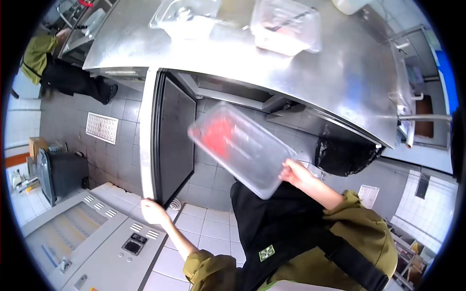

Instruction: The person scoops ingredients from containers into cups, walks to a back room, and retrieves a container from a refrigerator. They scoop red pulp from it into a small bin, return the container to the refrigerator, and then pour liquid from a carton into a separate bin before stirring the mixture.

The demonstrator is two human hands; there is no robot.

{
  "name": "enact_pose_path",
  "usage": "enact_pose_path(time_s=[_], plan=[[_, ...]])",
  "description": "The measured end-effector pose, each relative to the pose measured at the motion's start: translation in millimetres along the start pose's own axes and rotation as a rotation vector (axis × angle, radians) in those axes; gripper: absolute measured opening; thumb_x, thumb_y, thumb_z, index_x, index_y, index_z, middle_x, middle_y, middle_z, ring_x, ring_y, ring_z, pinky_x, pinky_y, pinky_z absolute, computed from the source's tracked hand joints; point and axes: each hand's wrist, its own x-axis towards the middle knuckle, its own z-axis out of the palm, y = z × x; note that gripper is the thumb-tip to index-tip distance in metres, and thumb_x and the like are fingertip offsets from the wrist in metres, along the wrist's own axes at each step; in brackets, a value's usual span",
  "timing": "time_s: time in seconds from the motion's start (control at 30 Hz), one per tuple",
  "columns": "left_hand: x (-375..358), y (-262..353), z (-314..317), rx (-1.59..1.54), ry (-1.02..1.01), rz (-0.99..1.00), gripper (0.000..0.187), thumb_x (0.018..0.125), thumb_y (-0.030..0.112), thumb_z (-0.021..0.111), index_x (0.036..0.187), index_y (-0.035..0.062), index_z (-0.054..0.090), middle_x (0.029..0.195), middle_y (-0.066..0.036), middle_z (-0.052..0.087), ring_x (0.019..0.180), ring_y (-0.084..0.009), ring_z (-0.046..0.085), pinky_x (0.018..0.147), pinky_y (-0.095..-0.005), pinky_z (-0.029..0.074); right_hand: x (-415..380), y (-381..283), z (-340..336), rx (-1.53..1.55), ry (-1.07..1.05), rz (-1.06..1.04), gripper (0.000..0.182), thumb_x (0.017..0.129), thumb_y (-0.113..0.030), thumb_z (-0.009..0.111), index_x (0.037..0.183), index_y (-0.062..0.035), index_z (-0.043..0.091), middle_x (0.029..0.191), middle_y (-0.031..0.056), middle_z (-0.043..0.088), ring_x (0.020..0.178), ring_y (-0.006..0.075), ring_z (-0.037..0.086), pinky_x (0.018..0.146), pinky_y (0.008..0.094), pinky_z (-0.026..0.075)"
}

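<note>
My right hand grips the near right corner of a translucent rectangular plastic food container, held tilted in front of my apron. Something red shows at its far left end; I cannot make out what it is. On the left, my left hand is closed on the outer edge of a cabinet door, which stands swung out from under the steel counter. Beyond the container, the cabinet opening is partly in view.
On the steel counter stand two clear containers, one with a utensil and one with dark-handled tools. A black bag hangs at right. A grey metal cabinet is at lower left. Another person works at far left.
</note>
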Motion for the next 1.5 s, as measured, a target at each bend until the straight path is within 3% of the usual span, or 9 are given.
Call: enact_pose_path(time_s=[0.17,0.3,0.5,0.57,0.67,0.73,0.87,1.17,1.5], plan=[[-84.6,20.3,-39.6,-0.247,-0.574,0.102,0.044,0.088,0.031,0.031,0.067,0.0031,0.058,0.067,-0.017,0.061,0.062,-0.0301,0.062,0.055,-0.0430,0.047,-171.6,-16.7,-81.2,-0.053,0.069,0.004,0.013,0.083,-0.016,0.057,0.083,-0.0032,0.054,0.060,0.0022,0.049,0.056,0.0178,0.052,0.060,0.0381,0.049],[-165.7,90.4,-50.4,-0.869,-1.100,-0.271,0.041,0.086,0.028,0.035,0.057,0.0034,0.050,0.049,-0.007,0.049,0.044,-0.0189,0.047,0.046,-0.0330,0.041,-258.0,-30.1,-120.0,0.082,0.057,-0.133,0.009,0.080,-0.009,0.056,0.084,-0.0017,0.053,0.067,0.0056,0.054,0.057,0.0192,0.056,0.057,0.0381,0.051],[-226.3,246.5,-76.3,-1.251,-1.884,-0.450,0.050,0.090,0.031,0.040,0.128,-0.0007,0.032,0.135,-0.017,0.035,0.111,-0.0246,0.051,0.076,-0.0319,0.048,-278.3,-71.8,-138.1,0.252,0.185,-0.461,0.006,0.080,-0.007,0.054,0.081,-0.0016,0.052,0.069,0.0079,0.057,0.054,0.0192,0.059,0.051,0.0350,0.055],[-221.6,293.0,-79.8,-1.109,-1.908,-0.246,0.044,0.090,0.032,0.040,0.121,0.0010,0.042,0.124,-0.015,0.048,0.104,-0.0280,0.055,0.076,-0.0357,0.048,-266.7,-90.2,-153.8,0.301,0.139,-0.527,0.006,0.081,-0.008,0.054,0.079,-0.0025,0.052,0.071,0.0072,0.057,0.060,0.0195,0.060,0.057,0.0357,0.055],[-196.8,371.0,-173.9,-0.993,-0.715,0.185,0.021,0.082,0.014,0.052,0.094,-0.0020,0.056,0.083,-0.013,0.062,0.079,-0.0267,0.060,0.072,-0.0357,0.047,-244.3,-131.3,-171.2,0.365,0.131,-0.609,0.011,0.081,-0.010,0.053,0.086,-0.0001,0.054,0.078,0.0078,0.059,0.071,0.0200,0.061,0.063,0.0365,0.053],[-171.2,432.0,-228.3,-1.254,-0.440,0.496,0.013,0.079,0.006,0.053,0.090,-0.0010,0.055,0.080,-0.013,0.059,0.075,-0.0270,0.057,0.069,-0.0338,0.045,-215.9,-165.5,-190.2,0.339,0.093,-0.661,0.024,0.082,-0.010,0.052,0.102,0.0032,0.050,0.097,0.0117,0.057,0.087,0.0234,0.059,0.075,0.0400,0.051],[-110.2,563.5,-247.9,-0.826,-0.125,1.272,0.020,0.073,0.005,0.061,0.092,0.0043,0.058,0.092,-0.009,0.059,0.083,-0.0279,0.057,0.073,-0.0356,0.044,-188.7,-231.1,-198.0,0.339,0.075,-0.691,0.031,0.081,-0.010,0.051,0.108,0.0066,0.047,0.103,0.0140,0.056,0.092,0.0251,0.058,0.074,0.0405,0.052],[-85.5,632.4,-241.0,-0.427,-0.196,1.786,0.018,0.071,0.015,0.063,0.086,0.0074,0.059,0.086,-0.005,0.058,0.083,-0.0223,0.058,0.075,-0.0354,0.044,-135.4,-324.4,-234.6,-0.037,0.283,-0.651,0.018,0.084,-0.015,0.054,0.095,-0.0011,0.051,0.079,0.0047,0.053,0.071,0.0143,0.054,0.061,0.0296,0.048],[-124.7,690.1,-325.4,-0.959,-0.157,1.434,0.029,0.073,0.006,0.065,0.099,0.0007,0.054,0.098,-0.014,0.057,0.087,-0.0315,0.055,0.074,-0.0380,0.044,-135.6,-352.8,-225.0,-0.658,0.922,-0.987,0.032,0.070,-0.013,0.070,0.089,-0.0002,0.047,0.070,0.0073,0.047,0.058,0.0174,0.044,0.056,0.0292,0.041]])
